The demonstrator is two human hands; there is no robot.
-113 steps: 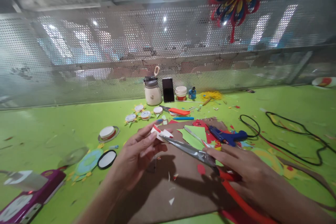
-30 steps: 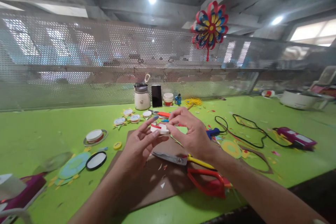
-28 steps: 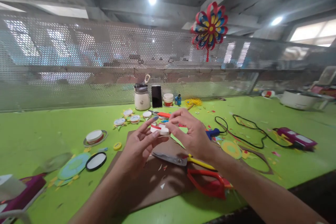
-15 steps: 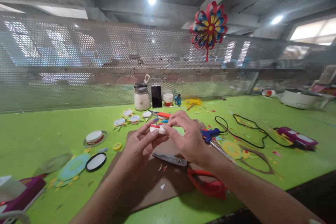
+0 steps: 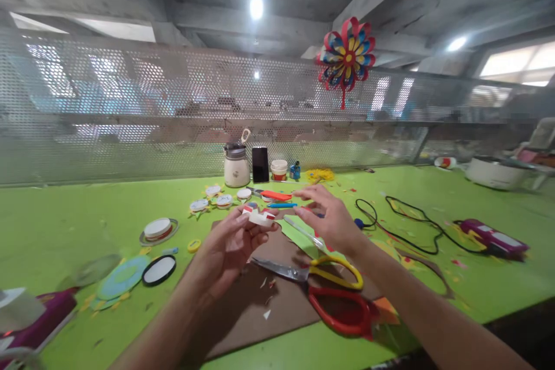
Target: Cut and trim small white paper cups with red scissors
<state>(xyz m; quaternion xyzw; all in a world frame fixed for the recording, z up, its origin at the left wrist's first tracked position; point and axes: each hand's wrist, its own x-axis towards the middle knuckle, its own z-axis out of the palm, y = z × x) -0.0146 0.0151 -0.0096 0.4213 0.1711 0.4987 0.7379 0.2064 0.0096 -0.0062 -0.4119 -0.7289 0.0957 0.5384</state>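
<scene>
A small white curved piece with red patches (image 5: 259, 218) is pinched in my left hand (image 5: 232, 243), above the brown board (image 5: 243, 312). My right hand (image 5: 332, 217) hovers to the right of it, fingers apart with nothing between them. Close to its fingertips lie a blue pen (image 5: 281, 206) and an orange-red cutter (image 5: 276, 195). Below the hand rests a clear-handled slim tool (image 5: 303, 231) on light green paper. Scissors with one yellow and one red handle (image 5: 333, 274) lie open on the board, with white paper scraps near the blades.
Left on the green table (image 5: 52, 225) are a black-rimmed disc (image 5: 159, 270), a light blue paper flower (image 5: 124, 277) and white round lids (image 5: 157, 228). A jug (image 5: 236, 167) and a phone (image 5: 260, 165) stand behind. A black cord (image 5: 411, 208) runs to a purple box (image 5: 492, 236) at right.
My right hand has let go of the white piece and moved right, its fingers spreading. The white piece stays in my left hand. More of the scissors and the blue pen now shows.
</scene>
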